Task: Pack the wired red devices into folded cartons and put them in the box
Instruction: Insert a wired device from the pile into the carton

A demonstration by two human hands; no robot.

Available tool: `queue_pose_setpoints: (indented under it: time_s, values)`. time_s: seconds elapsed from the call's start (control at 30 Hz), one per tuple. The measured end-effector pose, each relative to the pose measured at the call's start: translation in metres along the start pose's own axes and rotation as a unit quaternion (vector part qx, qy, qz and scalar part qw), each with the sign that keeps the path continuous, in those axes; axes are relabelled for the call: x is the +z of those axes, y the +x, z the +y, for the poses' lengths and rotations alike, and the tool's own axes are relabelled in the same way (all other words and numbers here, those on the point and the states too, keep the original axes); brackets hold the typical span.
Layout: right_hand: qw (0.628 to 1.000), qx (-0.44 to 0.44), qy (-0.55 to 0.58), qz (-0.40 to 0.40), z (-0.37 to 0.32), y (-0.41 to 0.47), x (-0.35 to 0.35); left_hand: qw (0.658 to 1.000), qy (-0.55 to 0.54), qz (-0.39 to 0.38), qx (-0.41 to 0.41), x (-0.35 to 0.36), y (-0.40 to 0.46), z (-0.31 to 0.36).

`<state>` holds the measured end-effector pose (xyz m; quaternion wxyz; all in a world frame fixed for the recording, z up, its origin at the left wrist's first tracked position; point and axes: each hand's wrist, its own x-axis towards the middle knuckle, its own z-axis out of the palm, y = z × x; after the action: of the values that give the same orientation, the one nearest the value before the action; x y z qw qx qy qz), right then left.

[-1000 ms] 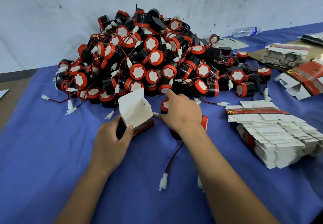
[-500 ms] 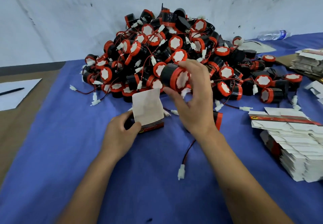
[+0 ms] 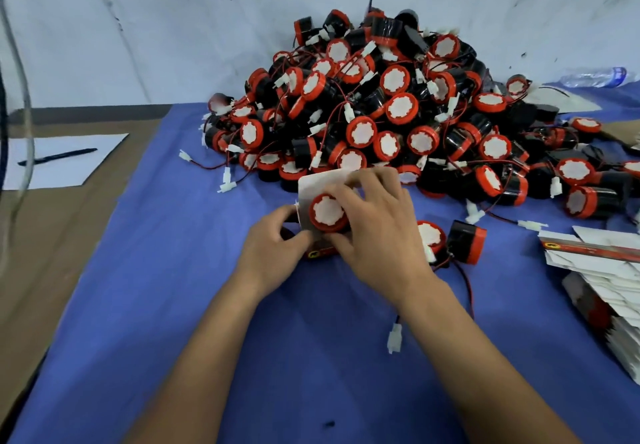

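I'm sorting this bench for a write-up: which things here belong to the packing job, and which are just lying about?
Part of the job:
- red device, held by the right hand at the carton
- the carton, held by the left hand
- pile of devices
- stack of flat cartons

Lying about:
- pen on a paper sheet
- water bottle

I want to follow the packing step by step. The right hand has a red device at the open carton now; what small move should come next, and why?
Probably push the device further into the carton. The right hand grips it at the carton's open mouth with its red face still outside, while the left hand holds the carton steady on the blue cloth. The flap stands open behind, so closing must wait.
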<state>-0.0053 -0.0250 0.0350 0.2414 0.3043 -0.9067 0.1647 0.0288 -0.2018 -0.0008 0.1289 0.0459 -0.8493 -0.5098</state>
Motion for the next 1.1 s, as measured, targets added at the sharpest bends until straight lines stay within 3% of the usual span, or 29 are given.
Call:
queue_pose_setpoints:
  time_s: [0.23, 0.33, 0.43, 0.63, 0.73, 0.83, 1.1]
  values:
    - [0.998, 0.032, 0.055, -0.012, -0.007, -0.004, 0.009, 0.998, -0.059, 0.000, -0.006, 0.005, -0.002, 0.002]
    - [0.998, 0.060, 0.016, -0.031, -0.009, -0.006, 0.009, 0.995, -0.085, 0.047, -0.030, 0.016, -0.004, 0.005]
    - [0.996, 0.074, 0.021, -0.034, -0.009, -0.007, 0.005, 0.992, -0.035, 0.114, -0.040, 0.030, -0.003, 0.003]
    - [0.972, 0.232, 0.014, 0.026, 0.007, -0.003, -0.016, 0.989, -0.038, 0.132, -0.049, 0.031, 0.000, 0.000]
    - [0.980, 0.184, 0.056, 0.042, -0.007, 0.001, -0.017, 0.990, -0.033, 0.133, -0.037, 0.034, -0.002, 0.001]
    - [0.990, 0.139, 0.025, -0.023, -0.021, 0.002, -0.007, 0.990, -0.027, 0.138, -0.030, 0.034, -0.002, 0.002]
    - [0.988, 0.133, -0.027, -0.074, -0.030, 0.005, 0.000, 0.987, -0.017, 0.160, -0.030, 0.036, -0.001, 0.005]
